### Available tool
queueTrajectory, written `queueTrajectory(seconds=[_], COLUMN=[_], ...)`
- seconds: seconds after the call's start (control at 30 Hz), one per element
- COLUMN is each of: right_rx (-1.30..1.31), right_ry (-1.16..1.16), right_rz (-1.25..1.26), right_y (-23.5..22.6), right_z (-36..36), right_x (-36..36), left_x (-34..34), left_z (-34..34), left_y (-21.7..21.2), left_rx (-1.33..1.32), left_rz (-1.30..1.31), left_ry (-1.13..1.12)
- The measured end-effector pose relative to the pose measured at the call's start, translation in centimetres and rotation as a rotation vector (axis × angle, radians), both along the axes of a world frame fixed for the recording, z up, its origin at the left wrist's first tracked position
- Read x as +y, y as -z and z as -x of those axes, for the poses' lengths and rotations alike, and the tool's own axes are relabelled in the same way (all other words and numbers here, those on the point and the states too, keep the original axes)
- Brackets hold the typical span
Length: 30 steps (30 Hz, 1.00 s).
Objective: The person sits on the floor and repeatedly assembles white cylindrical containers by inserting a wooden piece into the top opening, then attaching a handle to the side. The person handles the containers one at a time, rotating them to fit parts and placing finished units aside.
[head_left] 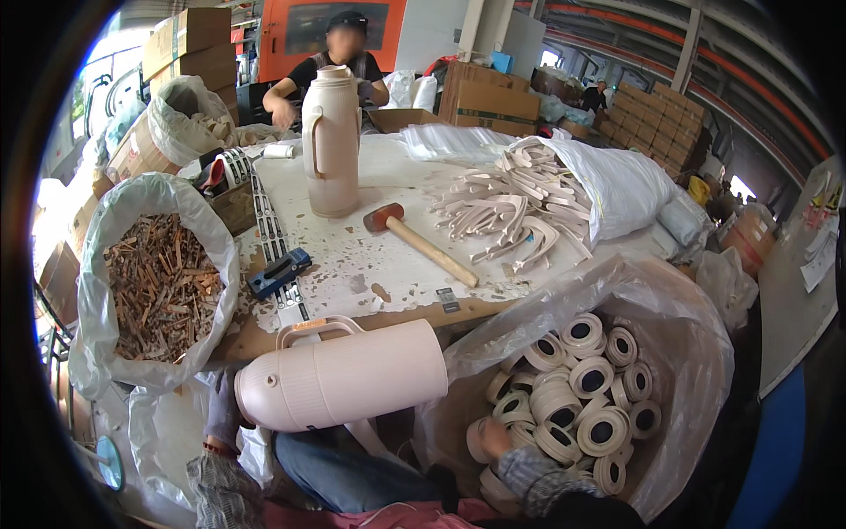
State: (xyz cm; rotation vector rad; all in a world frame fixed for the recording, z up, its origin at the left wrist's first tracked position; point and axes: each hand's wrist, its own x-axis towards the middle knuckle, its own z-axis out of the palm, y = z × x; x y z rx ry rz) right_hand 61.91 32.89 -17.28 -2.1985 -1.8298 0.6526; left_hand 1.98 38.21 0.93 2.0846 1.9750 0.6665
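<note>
My left hand (222, 414), in a grey glove, holds a cream-pink flask body (344, 375) lying sideways over my lap, gripping it near its capped end. The flask's handle (317, 326) faces up toward the table edge. My right hand (507, 445), gloved too, reaches down into a clear plastic sack (696, 353) full of several cream rings with dark centres (592, 379); its fingers touch the rings, and what they hold is hidden.
An upright matching flask (331, 141) and a rubber mallet (423, 242) stand on the worn white table (388, 176). Cream handle pieces (520, 207) spill from a bag. A sack of brown sticks (159, 282) is at left. Another person (339, 62) works opposite.
</note>
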Motion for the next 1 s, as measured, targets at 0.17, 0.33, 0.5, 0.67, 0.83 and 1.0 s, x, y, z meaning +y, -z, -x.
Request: queueTrajectory(seconds=[0.17, 0.33, 0.5, 0.67, 0.83, 1.0], right_rx=[-0.360, 0.153, 0.956, 0.817, 0.698, 0.547], right_ry=[-0.103, -0.034, -0.091, -0.541, -0.863, -1.164], right_rz=[-0.177, -0.116, -0.272, -0.702, -0.981, -1.025], right_y=[6.6, -2.0, -16.1, -25.8, -30.8, -33.9], right_z=[3.2, 4.6, 8.4, 18.2, 21.0, 20.3], right_x=[-2.1, 2.6, 2.6, 2.1, 2.7, 1.0], left_x=[-6.5, -17.0, -22.8, -25.1, -24.8, -25.2], left_z=[0.6, 0.2, -1.1, -1.7, -1.1, -0.6], left_y=[2.8, 2.3, 1.8, 6.3, 10.8, 11.1], left_rx=[-1.273, -1.571, -1.261, -0.496, -1.219, -0.364], left_rz=[0.069, -0.050, -0.197, -0.203, -0.174, 0.015], left_ry=[-0.264, -0.453, -0.520, -0.544, -0.525, -0.103])
